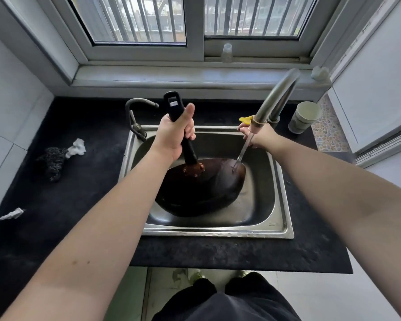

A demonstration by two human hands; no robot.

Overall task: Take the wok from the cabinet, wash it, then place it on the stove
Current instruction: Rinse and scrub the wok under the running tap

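A dark wok is tilted inside the steel sink, its black handle pointing up and back. My left hand grips that handle, thumb up along it. A stream of water runs from the tall curved faucet onto the wok's far rim. My right hand reaches behind the spout, fingers at a yellow tap lever; the spout hides part of the fingers.
A dark scouring pad and a white cloth lie on the black counter at the left. A small second tap stands at the sink's back left. A pale cup sits at the back right. A window sill runs behind.
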